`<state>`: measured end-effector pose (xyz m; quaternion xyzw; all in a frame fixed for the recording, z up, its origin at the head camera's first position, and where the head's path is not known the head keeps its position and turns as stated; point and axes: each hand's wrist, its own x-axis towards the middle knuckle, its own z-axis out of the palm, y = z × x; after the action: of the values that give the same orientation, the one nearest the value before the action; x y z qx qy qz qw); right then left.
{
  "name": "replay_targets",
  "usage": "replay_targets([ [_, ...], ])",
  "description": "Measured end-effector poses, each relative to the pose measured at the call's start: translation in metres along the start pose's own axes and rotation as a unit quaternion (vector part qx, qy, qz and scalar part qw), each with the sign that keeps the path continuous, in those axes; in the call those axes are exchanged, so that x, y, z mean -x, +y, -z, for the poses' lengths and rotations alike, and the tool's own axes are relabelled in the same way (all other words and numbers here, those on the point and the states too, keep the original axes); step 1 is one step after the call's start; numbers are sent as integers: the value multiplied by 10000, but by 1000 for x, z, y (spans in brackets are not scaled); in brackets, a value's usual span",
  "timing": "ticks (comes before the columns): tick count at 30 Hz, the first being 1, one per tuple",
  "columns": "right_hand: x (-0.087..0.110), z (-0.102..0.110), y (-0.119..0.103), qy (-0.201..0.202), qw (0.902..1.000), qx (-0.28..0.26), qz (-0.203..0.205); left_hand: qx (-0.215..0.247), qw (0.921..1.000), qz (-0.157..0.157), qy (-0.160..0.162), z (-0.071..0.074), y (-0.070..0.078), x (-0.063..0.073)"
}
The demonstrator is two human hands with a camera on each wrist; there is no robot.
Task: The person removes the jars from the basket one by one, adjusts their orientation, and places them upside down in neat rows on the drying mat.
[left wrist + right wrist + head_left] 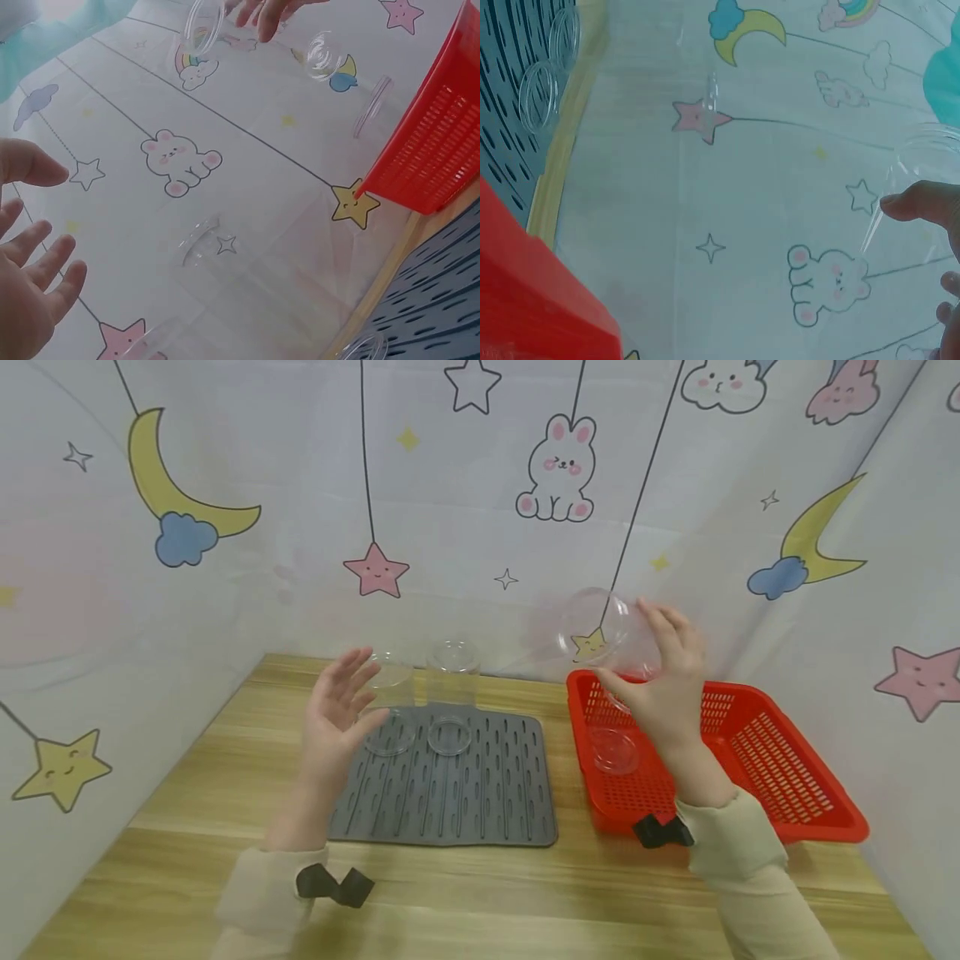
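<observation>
My right hand (671, 693) grips a clear, round plastic container (564, 631) between thumb and fingers, raised over the back left of the red basket (817, 777). Its round end faces left and towards me, and the right wrist view shows the thumb (919, 204) pressed on its transparent wall. My left hand (337, 710) is held up with fingers spread and relaxed, holding nothing. Just beyond it, a clear cylinder (401, 681) stands on the grey drying mat (495, 802). A second clear cylinder (453, 685) stands to the right of that one.
More clear plastic (615, 752) lies inside the left part of the basket, partly behind my right hand. The mat and basket sit side by side on a wooden table (480, 893). A printed curtain (465, 510) hangs closely behind the table.
</observation>
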<state>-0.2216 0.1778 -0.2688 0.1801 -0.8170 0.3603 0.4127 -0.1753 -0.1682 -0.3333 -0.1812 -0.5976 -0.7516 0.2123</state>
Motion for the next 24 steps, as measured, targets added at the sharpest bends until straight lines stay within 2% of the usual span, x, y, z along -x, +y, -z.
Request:
replay_targets([
  [3, 7, -12, -11, -190, 9982, 222, 515, -108, 9995, 128, -251, -6, -2, 2],
  [6, 15, -24, -21, -368, 9939, 462, 927, -378, 9972, 423, -480, -14, -3, 3],
  [12, 34, -44, -33, -516, 9866, 661, 1398, -632, 9903, 914, -831, -26, -5, 5],
  [17, 49, -56, -40, -610, 9775, 1023, 1742, -774, 9868, 997, -1014, -35, -11, 9],
  [24, 64, -67, -46, -719, 9693, 1383, 1902, -734, 9842, 1068, -1209, -46, -19, 13],
])
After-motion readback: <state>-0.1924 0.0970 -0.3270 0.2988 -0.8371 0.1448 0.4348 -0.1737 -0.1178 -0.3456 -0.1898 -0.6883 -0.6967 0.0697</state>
